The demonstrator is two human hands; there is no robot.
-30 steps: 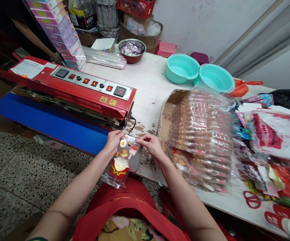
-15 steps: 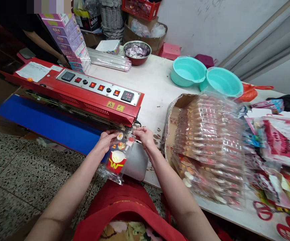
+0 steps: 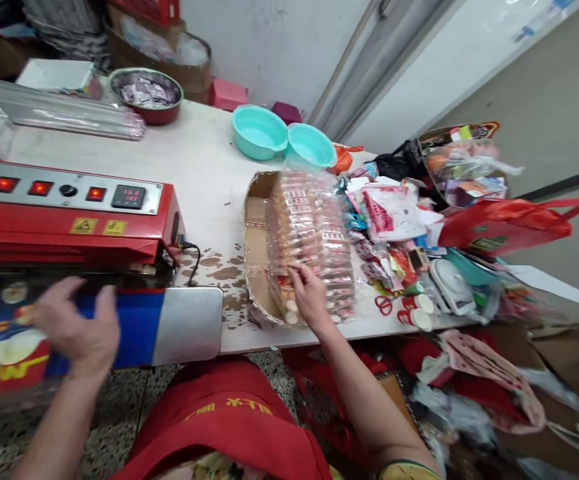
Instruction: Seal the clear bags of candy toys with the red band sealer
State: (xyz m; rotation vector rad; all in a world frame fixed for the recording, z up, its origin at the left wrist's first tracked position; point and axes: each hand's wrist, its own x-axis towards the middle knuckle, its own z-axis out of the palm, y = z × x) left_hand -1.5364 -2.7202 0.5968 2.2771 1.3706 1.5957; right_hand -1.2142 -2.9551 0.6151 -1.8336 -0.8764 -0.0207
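Note:
My left hand (image 3: 79, 327), a little blurred, is over the blue belt (image 3: 137, 320) of a red band sealing machine (image 3: 64, 233). Its thumb and fingers are spread, holding nothing. Just left of it, a clear bag of small toy-like food pieces (image 3: 19, 357), among them a red fries carton with a yellow W, lies on the belt, smeared by motion. To the right, my right hand (image 3: 312, 300) reaches into a shallow cardboard box (image 3: 257, 243). Thumb and fingertips pinch the edge of a clear plastic bag among the many filled bags (image 3: 309, 213) standing in rows.
A metal plate (image 3: 189, 327) extends the belt's near end, with a black cable (image 3: 197, 260) beside it. Two turquoise basins (image 3: 259, 133) and a metal bowl of sachets (image 3: 147, 93) stand behind. Right of the box lie packaging, red scissors (image 3: 383, 305) and a white scale (image 3: 450, 287).
The view has swung right. The bag that both hands held at the machine's end is now further left on the belt, released. My right hand has moved to the bags in the box.

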